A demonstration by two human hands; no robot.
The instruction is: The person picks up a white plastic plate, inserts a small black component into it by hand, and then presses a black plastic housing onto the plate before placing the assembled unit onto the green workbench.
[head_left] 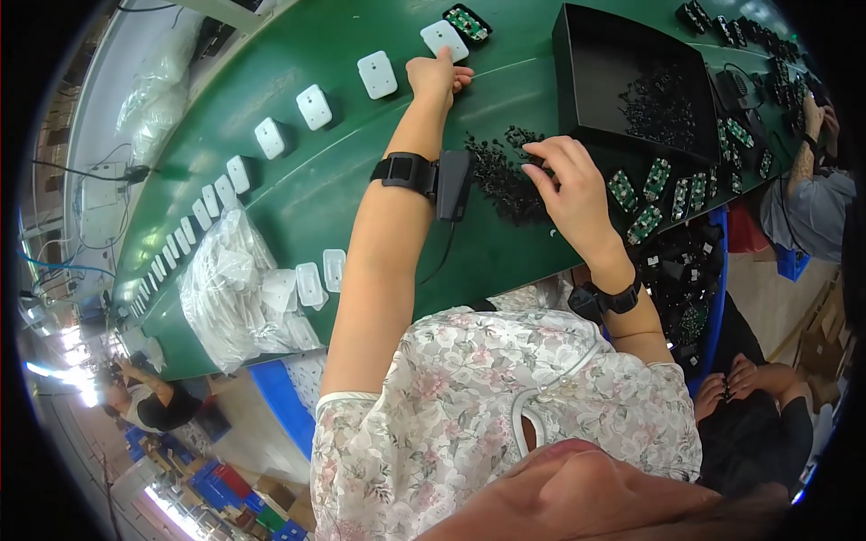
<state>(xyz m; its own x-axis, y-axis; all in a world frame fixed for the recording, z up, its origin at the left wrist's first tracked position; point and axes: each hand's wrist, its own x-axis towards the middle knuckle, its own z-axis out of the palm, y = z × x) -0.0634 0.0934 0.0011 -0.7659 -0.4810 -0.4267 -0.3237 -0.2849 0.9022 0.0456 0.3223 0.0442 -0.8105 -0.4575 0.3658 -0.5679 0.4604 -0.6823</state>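
My left hand (pixel 438 77) is stretched to the far side of the green work surface. Its fingertips grip the near edge of a white plastic case (pixel 443 40), the other fingers curled in. Right beside that case, an open black housing (pixel 468 24) has a green circuit board in it. Over a loose pile of small black parts (pixel 510 185), my right hand (pixel 577 189) has thumb and forefinger bent together in a pinch. A small dark part seems to be between those fingertips, but its shape is hard to make out against the pile.
More white cases (pixel 314 107) form a long curving row leftward. A black bin (pixel 586 90) holds small black parts. Green circuit boards (pixel 645 224) lie at the right. A clear plastic bag (pixel 234 288) lies near-left beside translucent trays (pixel 310 287). Another person (pixel 807 203) works at right.
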